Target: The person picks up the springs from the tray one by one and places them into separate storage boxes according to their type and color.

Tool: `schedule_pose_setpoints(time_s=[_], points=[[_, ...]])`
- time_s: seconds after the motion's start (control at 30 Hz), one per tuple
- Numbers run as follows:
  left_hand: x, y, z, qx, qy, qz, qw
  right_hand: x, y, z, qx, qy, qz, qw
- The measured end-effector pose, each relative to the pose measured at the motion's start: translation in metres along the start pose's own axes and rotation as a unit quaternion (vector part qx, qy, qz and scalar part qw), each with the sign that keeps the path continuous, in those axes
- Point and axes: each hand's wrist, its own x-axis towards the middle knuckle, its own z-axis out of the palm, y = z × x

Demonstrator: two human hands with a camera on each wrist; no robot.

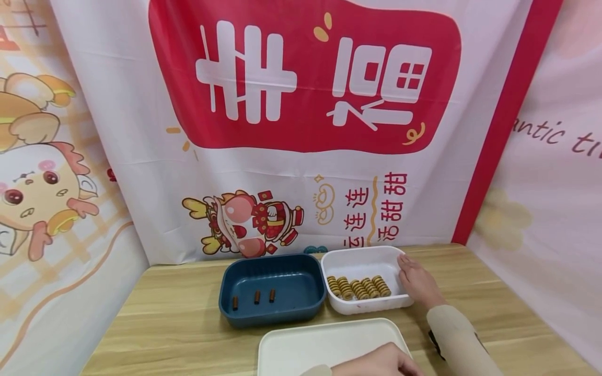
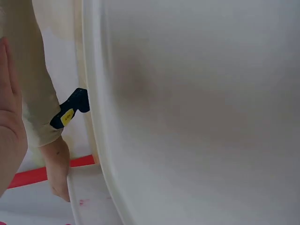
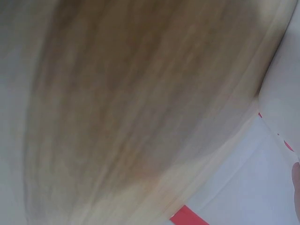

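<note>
My right hand [image 1: 420,282] lies along the right end of a white rectangular bin [image 1: 362,255], fingers against its rim and side wall; the thumb is hidden. In the left wrist view the same hand [image 2: 57,164] appears beside the bin's wall. Inside the bin, several short rows of golden-brown ring-shaped pieces [image 1: 361,289] lie on the floor. Over the near edge of a cream tray [image 1: 324,344] is my left hand [image 1: 381,361], holding nothing; its straight fingers [image 2: 7,79] show at the left edge of the left wrist view.
A dark blue bin [image 1: 273,316] stands left of the white one, their rims side by side. Three small brown sticks [image 1: 257,297] lie in it. All stand on a wood-grain table [image 1: 164,313], with a printed cloth [image 1: 305,130] hanging behind.
</note>
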Motion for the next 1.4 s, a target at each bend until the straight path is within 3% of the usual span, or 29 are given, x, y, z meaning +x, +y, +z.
schedule_pose_setpoints(time_s=[0.23,0.37,0.43,0.53,0.6,0.83,1.1,1.4], points=[[-0.006,-0.005,-0.005,-0.078,0.022,0.003,0.9967,-0.001,0.000,-0.001,0.004,-0.009,0.009,0.9999],[-0.016,-0.008,-0.013,-0.141,0.042,-0.009,0.9890,-0.002,-0.004,-0.002,0.007,-0.020,0.015,0.9997],[-0.023,-0.010,-0.018,-0.198,0.048,-0.018,0.9788,-0.003,-0.004,-0.002,0.007,-0.019,0.014,0.9997],[-0.030,-0.012,-0.026,-0.282,0.065,-0.033,0.9568,-0.002,-0.003,-0.003,0.006,-0.013,0.011,0.9998],[-0.032,-0.013,-0.030,-0.313,0.077,-0.032,0.9462,-0.002,-0.003,-0.005,0.004,-0.008,0.009,0.9999],[-0.039,-0.016,-0.037,-0.330,0.104,-0.019,0.9380,-0.002,-0.002,-0.006,-0.001,-0.012,0.007,0.9999],[-0.045,-0.019,-0.048,-0.361,0.163,-0.016,0.9183,-0.002,-0.002,-0.004,0.005,-0.001,0.002,1.0000],[-0.053,-0.011,-0.075,-0.217,0.275,-0.043,0.9356,-0.001,-0.002,-0.004,0.002,-0.011,0.003,0.9999]])
